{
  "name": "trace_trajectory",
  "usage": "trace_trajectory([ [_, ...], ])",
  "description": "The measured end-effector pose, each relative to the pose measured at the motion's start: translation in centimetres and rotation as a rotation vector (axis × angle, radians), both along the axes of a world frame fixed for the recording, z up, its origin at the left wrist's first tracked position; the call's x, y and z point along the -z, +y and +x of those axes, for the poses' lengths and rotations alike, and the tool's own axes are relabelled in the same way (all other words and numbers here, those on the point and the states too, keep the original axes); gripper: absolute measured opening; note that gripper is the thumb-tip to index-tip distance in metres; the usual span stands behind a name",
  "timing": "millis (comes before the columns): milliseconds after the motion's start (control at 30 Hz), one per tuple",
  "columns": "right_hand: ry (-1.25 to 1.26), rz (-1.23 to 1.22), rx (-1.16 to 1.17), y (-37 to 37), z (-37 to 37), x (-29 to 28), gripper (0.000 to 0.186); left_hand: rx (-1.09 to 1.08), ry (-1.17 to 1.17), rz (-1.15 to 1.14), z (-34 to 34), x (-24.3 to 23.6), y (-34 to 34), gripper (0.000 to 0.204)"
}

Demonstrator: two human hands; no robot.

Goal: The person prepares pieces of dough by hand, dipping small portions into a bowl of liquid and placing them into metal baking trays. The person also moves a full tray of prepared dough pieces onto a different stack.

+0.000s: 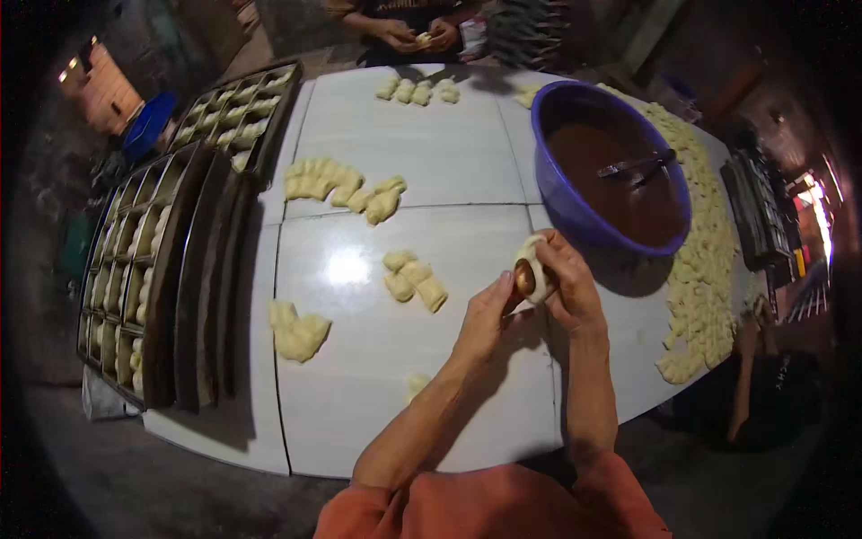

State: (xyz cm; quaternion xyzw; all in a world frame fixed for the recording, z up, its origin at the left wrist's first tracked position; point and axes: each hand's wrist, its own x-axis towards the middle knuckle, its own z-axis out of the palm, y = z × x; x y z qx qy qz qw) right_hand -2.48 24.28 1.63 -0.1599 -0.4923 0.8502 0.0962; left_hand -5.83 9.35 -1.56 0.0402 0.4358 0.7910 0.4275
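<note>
Both my hands are over the tiled white table, below the purple basin (548,180). Between them is a piece of pale dough (540,280), stretched into a cupped shape. A glossy brown mass (523,275) shows at its opening, the same colour as the brown paste (584,144) in the basin. My left hand (488,314) grips the dough from the near left, thumb up against the brown mass. On the far right side, my right hand (572,278) pinches the rim with curled fingers. Nearest my left forearm lies a small cluster of dough pieces (415,280).
More dough clusters (299,332) and a row of pieces (323,180) lie to the left. Metal trays with compartments of dough (126,278) line the left edge. Many small pieces (705,269) cover the right side. Across the table, another person's hands (417,36) hold dough.
</note>
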Motion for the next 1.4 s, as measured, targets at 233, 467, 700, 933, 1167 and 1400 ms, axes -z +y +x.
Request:
trace_trajectory([
  [233, 0.042, 0.699, -0.057, -8.5, 2.2, 3.2, 0.052, -0.376, -0.176, -0.003, 0.0, 3.7, -7.7, 0.024],
  [467, 0.014, 1.170, 0.170, -14.2, 1.7, 4.7, 0.015, -0.492, 0.080, -0.180, 0.7, 2.7, -9.8, 0.028],
  [700, -0.182, 0.411, -0.054, -15.3, 1.3, 2.9, 0.019, -0.259, 0.145, -0.274, -3.0, 1.7, -12.9, 0.033],
  [933, 0.192, 0.752, -0.079, -14.6, 2.4, 5.0, 0.030, -0.183, 0.132, -0.228, -2.3, -0.5, -14.2, 0.032],
  [1167, 0.302, 0.861, 0.198, -16.5, 2.1, 6.3, 0.025, -0.067, 0.216, -0.092, -2.0, 1.1, -15.0, 0.023],
  [1400, 0.290, 1.279, 0.410, -16.6, 1.7, 6.5, 0.015, 0.030, 0.262, -0.164, -0.7, 1.0, -15.6, 0.028],
])
